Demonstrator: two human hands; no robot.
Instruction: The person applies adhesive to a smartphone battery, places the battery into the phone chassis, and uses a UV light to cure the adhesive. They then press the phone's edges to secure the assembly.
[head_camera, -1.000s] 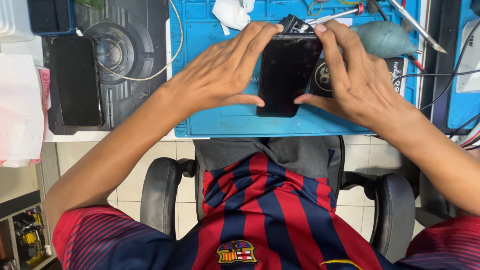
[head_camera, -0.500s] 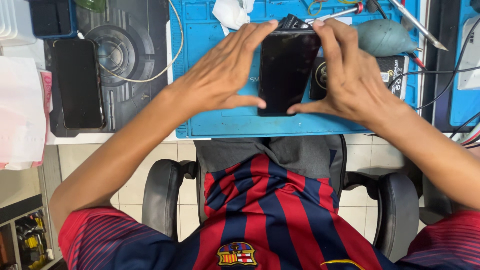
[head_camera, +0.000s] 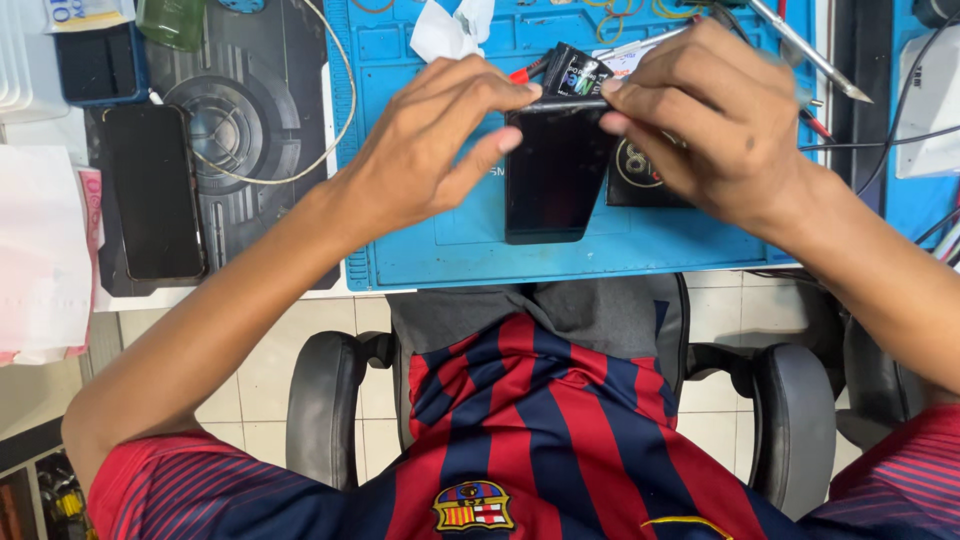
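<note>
Left hand (head_camera: 420, 150) and right hand (head_camera: 715, 120) pinch the top edge of a glossy black rectangular phone (head_camera: 555, 175). It lies on the blue rubber mat (head_camera: 450, 250) near the tabletop's front edge. A small black sachet (head_camera: 577, 72) sits behind it.

Both arms come up from the bottom corners of the frame and meet near the top middle. The left hand (head_camera: 430, 150) is on the left side, palm down, fingers stretched to the right. Its thumb and first finger pinch together at the tips, and the other fingers point out below them. The right hand (head_camera: 710, 120) is on the right side, back of the hand up, fingers curled in to the left. Its fingertips almost touch the left hand's. Both wrists are bare and straight.
</note>
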